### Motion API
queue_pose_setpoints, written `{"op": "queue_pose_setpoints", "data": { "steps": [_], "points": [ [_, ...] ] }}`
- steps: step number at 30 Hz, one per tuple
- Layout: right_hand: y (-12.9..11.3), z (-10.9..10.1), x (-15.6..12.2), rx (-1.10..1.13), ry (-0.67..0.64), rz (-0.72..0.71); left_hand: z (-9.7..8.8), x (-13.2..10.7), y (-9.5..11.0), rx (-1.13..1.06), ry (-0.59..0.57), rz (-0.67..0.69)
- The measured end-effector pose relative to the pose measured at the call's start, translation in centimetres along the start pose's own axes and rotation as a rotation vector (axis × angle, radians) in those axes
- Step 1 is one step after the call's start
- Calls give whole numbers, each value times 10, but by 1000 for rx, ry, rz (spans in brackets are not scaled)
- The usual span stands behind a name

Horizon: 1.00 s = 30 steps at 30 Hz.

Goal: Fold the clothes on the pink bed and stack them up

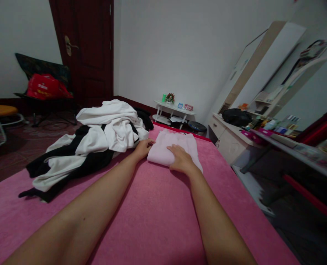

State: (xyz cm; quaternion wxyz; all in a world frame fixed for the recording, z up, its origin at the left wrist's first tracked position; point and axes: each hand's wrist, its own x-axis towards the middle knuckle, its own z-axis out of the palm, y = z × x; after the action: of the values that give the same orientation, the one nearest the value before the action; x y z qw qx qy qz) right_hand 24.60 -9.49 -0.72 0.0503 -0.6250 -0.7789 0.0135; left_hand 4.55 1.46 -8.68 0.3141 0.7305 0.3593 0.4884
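Observation:
A pale pink folded garment (pixel 163 152) lies on the pink bed cover (pixel 158 206); its exact kind does not show. At its left edge my left hand (pixel 143 149) has its fingers curled in against the cloth, closed on the side of the fold. My right hand (pixel 182 159) rests on the front right part of the garment, fingers extended over the cloth and apart. Left of my left hand is a heap of white and black clothes (pixel 116 129), loosely piled and crumpled.
A white low table (pixel 174 108) with small items stands beyond the bed, near a round dark stool (pixel 197 127). On the right are a cluttered dresser (pixel 229 136) and a desk (pixel 298 147). A chair holding a red bag (pixel 46 86) stands by the door (pixel 88 48).

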Motion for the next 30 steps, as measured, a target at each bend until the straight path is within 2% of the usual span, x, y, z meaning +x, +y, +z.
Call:
{"op": "queue_pose_setpoints", "data": {
  "steps": [19, 22, 25, 27, 30],
  "points": [
    [0, 2, 0, -8, 22, 4, 1, 2, -2, 13, 16, -7],
    [0, 3, -3, -17, 83, -26, 1, 2, -3, 9, 18, -9],
    [-1, 3, -8, -24, 202, -54, 2, 1, -2, 3, 13, -8],
    [-1, 2, -11, -15, 276, -15, 2, 1, -1, 6, 11, -5],
    [-1, -5, -14, 8, 351, 120, 2, 1, 0, 30, 29, -2]
  ]
}}
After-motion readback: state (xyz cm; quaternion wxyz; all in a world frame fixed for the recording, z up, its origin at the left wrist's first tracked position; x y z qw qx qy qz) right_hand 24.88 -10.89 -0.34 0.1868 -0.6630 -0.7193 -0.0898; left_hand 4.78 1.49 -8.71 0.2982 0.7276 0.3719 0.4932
